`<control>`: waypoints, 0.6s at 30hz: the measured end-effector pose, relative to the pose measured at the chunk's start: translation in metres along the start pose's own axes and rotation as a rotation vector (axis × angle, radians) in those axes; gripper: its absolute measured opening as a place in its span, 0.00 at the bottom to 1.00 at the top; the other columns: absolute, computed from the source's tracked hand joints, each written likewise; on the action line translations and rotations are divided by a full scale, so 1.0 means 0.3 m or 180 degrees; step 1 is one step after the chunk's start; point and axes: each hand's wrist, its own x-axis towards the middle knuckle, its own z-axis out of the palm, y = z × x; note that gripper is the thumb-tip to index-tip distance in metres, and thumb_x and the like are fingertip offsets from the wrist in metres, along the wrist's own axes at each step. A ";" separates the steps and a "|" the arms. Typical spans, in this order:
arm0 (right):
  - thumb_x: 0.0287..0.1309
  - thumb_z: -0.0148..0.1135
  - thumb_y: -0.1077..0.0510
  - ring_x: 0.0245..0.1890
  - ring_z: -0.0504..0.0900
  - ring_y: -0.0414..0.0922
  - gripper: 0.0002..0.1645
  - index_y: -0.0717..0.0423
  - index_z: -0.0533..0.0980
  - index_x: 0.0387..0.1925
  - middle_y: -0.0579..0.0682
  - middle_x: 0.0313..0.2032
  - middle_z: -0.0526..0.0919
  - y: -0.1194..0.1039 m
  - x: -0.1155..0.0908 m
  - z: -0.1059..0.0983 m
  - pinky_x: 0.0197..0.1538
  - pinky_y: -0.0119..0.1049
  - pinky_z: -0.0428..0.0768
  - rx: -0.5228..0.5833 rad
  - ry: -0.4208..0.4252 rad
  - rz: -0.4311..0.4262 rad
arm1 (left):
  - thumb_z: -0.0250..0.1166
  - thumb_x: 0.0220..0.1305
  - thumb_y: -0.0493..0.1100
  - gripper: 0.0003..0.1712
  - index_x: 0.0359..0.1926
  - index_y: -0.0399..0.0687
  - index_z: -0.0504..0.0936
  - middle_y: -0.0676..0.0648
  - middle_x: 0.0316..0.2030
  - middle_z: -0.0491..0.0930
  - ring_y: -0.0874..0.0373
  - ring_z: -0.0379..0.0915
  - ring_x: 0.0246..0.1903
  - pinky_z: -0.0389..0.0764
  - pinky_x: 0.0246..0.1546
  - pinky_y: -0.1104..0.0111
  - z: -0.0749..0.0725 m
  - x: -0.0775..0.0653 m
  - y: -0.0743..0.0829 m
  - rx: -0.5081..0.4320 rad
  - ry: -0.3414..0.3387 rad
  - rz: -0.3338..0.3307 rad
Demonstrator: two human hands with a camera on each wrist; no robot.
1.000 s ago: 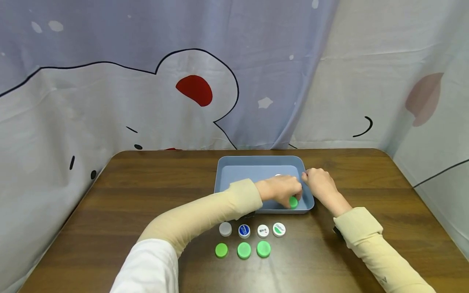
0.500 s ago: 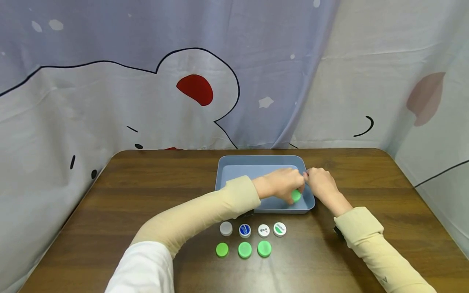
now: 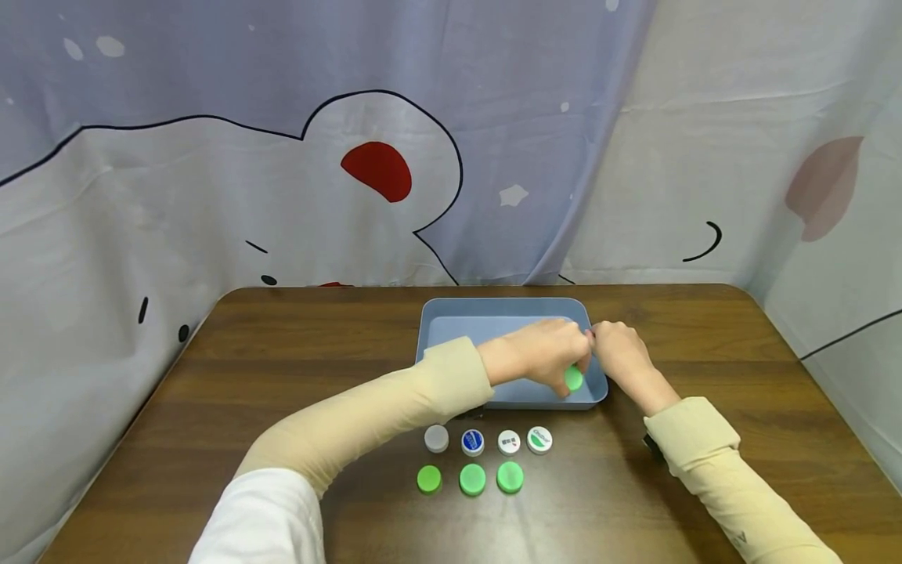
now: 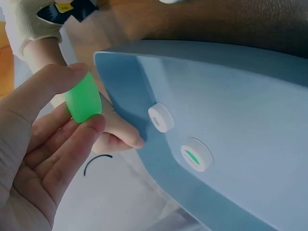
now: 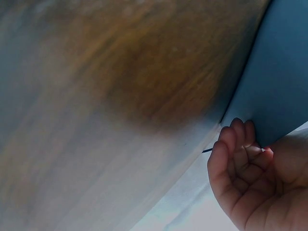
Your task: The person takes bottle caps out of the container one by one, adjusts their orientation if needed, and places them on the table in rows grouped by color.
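Observation:
My left hand [image 3: 543, 352] pinches a green bottle cap [image 4: 83, 98] between thumb and fingertips, up over the right part of the blue-grey tray [image 3: 458, 330]. In the left wrist view the cap is edge-on and clear of the tray floor. Two white bottle caps lie in the tray, one plain-topped with a small print [image 4: 161, 117], the other with a green leaf mark [image 4: 196, 155]; my left hand hides them in the head view. At the tray's right side, my right hand [image 3: 623, 356] grips the rim, its fingers [image 5: 219, 163] curled against the outer wall.
In front of the tray a row of white-rimmed caps stands on the wooden table [image 3: 317, 329], among them a blue-topped one [image 3: 473, 442] and a leaf-marked one [image 3: 539, 440]. Nearer is a row of three green caps [image 3: 473, 479]. A printed curtain [image 3: 282, 196] hangs behind.
My left hand has lifted the green cap from low in the tray and shifted it slightly right, toward my right hand. The right hand stays at the rim.

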 end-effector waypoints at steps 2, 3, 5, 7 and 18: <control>0.68 0.48 0.59 0.20 0.76 0.52 0.21 0.61 0.75 0.19 0.57 0.19 0.78 0.000 0.000 0.000 0.25 0.46 0.75 0.0014 -0.0002 0.0003 | 0.75 0.44 0.51 0.11 0.31 0.56 0.87 0.59 0.30 0.83 0.63 0.76 0.30 0.74 0.31 0.76 -0.005 -0.009 0.009 0.0016 -0.0011 0.0008; 0.67 0.48 0.59 0.20 0.76 0.52 0.21 0.60 0.75 0.19 0.56 0.19 0.78 0.000 0.001 0.002 0.25 0.46 0.75 0.0020 0.0006 0.0006 | 0.75 0.44 0.52 0.12 0.31 0.56 0.87 0.59 0.30 0.83 0.63 0.76 0.31 0.74 0.32 0.75 -0.008 -0.014 0.014 0.0019 -0.0023 0.0012; 0.67 0.48 0.59 0.20 0.75 0.52 0.22 0.60 0.73 0.17 0.57 0.19 0.77 0.000 0.002 0.003 0.24 0.46 0.74 0.0054 0.0009 0.0024 | 0.75 0.44 0.52 0.12 0.33 0.57 0.87 0.59 0.31 0.83 0.63 0.77 0.31 0.75 0.32 0.75 -0.011 -0.023 0.027 0.0024 -0.0049 0.0014; 0.66 0.47 0.58 0.19 0.74 0.53 0.22 0.59 0.72 0.15 0.57 0.18 0.77 0.000 0.001 0.005 0.24 0.47 0.73 0.0097 0.0016 0.0048 | 0.75 0.44 0.52 0.14 0.34 0.57 0.87 0.60 0.32 0.82 0.63 0.77 0.31 0.75 0.31 0.74 -0.014 -0.033 0.043 0.0003 -0.0067 0.0024; 0.62 0.48 0.58 0.21 0.77 0.60 0.22 0.59 0.70 0.12 0.61 0.19 0.78 0.000 0.002 0.012 0.26 0.52 0.74 0.0191 0.0146 0.0103 | 0.74 0.43 0.49 0.11 0.32 0.59 0.86 0.61 0.31 0.83 0.63 0.79 0.33 0.78 0.34 0.73 -0.027 -0.081 0.138 0.0129 -0.0071 0.0200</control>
